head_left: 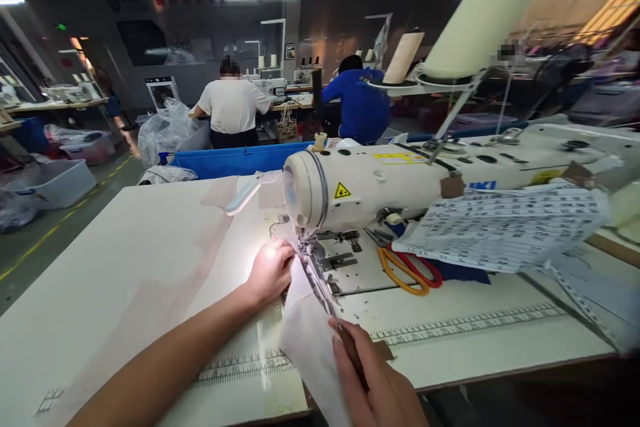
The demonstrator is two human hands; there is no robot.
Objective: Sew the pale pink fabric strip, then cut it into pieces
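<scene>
A pale pinkish-white fabric piece (313, 340) runs from the needle area of a white sewing machine (360, 180) down over the table's front edge. My left hand (270, 268) is closed at the fabric beside the presser foot (304, 247), its fingertips bunched under the lamp's glow. Nearer to me, my right hand (373, 380) wraps round a slim brown-handled tool (353, 350); its tip points toward the machine, and its exact kind is unclear. The right fingers also lie against the fabric's edge. Scissors (407, 270) with orange and red handles rest right of the needle.
Printed fabric (500, 223) drapes over the machine's right side. Thread cones (487, 20) stand above on a holder. Ruler markings (465, 325) cross the white tabletop (150, 240). Beyond a blue cloth trough (225, 161), two people (233, 107) sit at other machines. Plastic bins (57, 183) stand left.
</scene>
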